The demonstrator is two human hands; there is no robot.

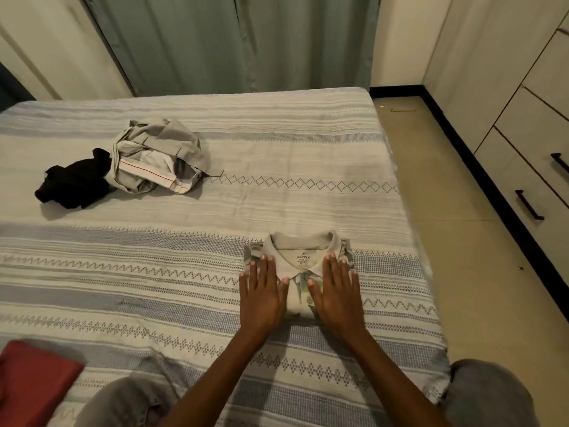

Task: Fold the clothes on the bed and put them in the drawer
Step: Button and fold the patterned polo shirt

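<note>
A pale grey polo shirt (300,255), folded into a small rectangle with the collar up, lies on the striped bed cover (184,272) near the bed's right side. My left hand (261,295) presses flat on the shirt's left half, fingers straight. My right hand (335,294) lies flat on its right half in the same way. At the far left of the bed sit a crumpled pair of beige trousers (160,155) and, touching them, a black garment (74,183). The drawers (535,177), with dark handles, line the wall on the right and are shut.
A folded red cloth (34,380) lies at the bed's near left corner. My knees in grey fabric (129,405) rest on the near edge. Tiled floor (455,211) runs between the bed and the cabinets. Green curtains (231,41) hang behind the bed.
</note>
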